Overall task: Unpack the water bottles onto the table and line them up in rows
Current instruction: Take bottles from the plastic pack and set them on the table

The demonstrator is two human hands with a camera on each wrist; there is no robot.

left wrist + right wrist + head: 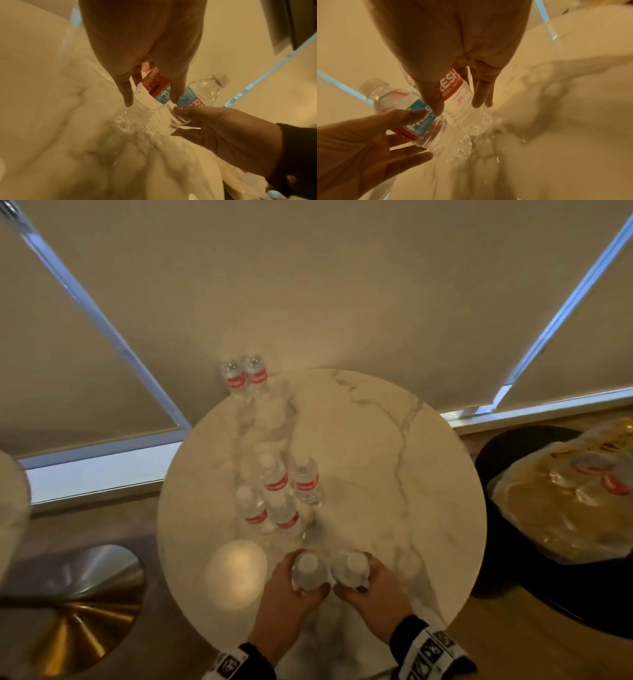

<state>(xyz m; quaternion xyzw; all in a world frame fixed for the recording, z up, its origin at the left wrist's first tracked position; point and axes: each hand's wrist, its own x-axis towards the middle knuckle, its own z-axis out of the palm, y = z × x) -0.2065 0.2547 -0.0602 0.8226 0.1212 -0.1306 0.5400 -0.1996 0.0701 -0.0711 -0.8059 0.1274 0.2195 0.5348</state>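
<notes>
1. While both hands are down at the near edge of the round white marble-patterned table [428,474], a new pair is being set down: the left hand [291,604] grasps one clear plastic water bottle with a white cap [307,571], and the right hand [373,594] grasps its twin [351,571], the two bottles touching.
2. Next, I'd judge, both need standing squarely in line with the four red-labelled bottles [279,498] ahead, then letting go.
3. Two more bottles [244,376] stand well apart at the far rim.
4. A torn plastic pack with remaining bottles [575,491] lies on a dark seat to the right; nothing blocks the spot.
</notes>
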